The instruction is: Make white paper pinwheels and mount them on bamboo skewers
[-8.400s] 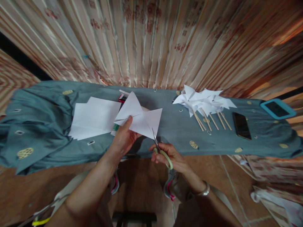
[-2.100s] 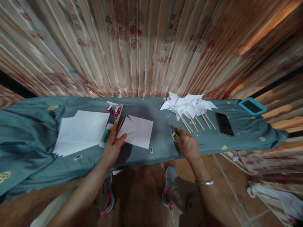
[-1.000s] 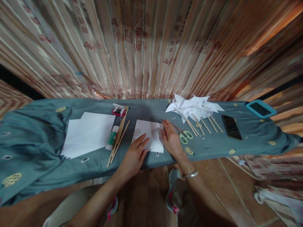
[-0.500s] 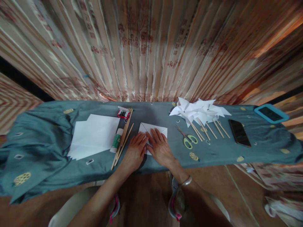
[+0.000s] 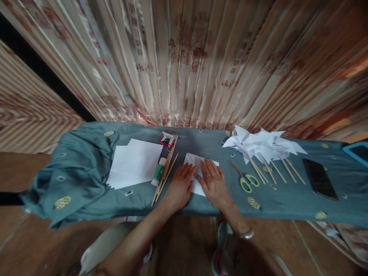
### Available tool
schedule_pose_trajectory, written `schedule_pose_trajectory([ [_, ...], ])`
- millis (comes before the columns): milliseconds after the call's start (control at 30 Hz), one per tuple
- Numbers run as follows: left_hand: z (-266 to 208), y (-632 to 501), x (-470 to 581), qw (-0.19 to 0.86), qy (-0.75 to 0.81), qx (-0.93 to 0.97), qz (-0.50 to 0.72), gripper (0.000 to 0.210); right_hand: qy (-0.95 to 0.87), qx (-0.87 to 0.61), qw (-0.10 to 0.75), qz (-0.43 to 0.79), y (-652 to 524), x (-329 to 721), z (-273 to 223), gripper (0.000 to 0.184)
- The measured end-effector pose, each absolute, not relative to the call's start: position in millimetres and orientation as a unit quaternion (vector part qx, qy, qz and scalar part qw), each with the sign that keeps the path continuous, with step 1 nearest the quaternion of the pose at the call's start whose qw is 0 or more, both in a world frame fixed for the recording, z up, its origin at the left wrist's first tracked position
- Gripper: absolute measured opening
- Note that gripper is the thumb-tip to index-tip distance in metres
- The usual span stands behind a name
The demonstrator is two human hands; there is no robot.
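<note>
A small white sheet of paper (image 5: 198, 187) with crease lines lies flat on the cloth-covered table in front of me. My left hand (image 5: 180, 184) rests on its left side, fingers stretched out. On its right side lies my right hand (image 5: 214, 182), palm down with the fingers extended. Both hands hide parts of the sheet. Just left of my left hand are several wooden sticks (image 5: 166, 176) and a green and white glue stick (image 5: 159, 171). To the right of my right hand, scissors (image 5: 245, 179) with yellow-green handles lie on the cloth.
At left lies a stack of white paper (image 5: 135, 163). Behind the sticks stands a small red box (image 5: 167, 140) of dark pieces. Several white paper pinwheels (image 5: 263, 143) on sticks lie at right, beside a black phone (image 5: 319, 179) and a blue-framed tablet (image 5: 358, 151). A curtain (image 5: 184, 76) hangs behind.
The view has shifted, so everything on the table sits further right. My hands have moved slightly apart on the paper, showing more of its middle.
</note>
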State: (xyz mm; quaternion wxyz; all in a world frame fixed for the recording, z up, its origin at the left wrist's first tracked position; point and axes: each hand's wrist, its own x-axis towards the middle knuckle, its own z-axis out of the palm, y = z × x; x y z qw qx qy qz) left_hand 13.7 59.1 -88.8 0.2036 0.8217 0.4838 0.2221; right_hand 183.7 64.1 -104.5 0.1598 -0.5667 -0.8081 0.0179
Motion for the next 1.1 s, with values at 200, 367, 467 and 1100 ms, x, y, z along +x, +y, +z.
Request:
schedule_pose_trajectory([
  [200, -87, 57, 11, 0.215, 0.474, 0.817, 0.248, 0.054, -0.799, -0.573, 0.180, 0.009, 65, 187, -105, 0.053],
  [367, -83, 61, 0, 0.195, 0.494, 0.807, 0.260, 0.051, -0.747, -0.622, 0.234, -0.019, 69, 209, -102, 0.056],
  [467, -85, 62, -5, 0.183, 0.493, 0.812, 0.254, 0.048, -0.733, -0.640, 0.229, -0.016, 71, 220, -104, 0.055],
  [1100, -67, 75, -54, 0.056, 0.607, 0.740, 0.283, 0.046, -0.739, -0.619, 0.262, 0.051, 57, 221, -95, 0.049],
])
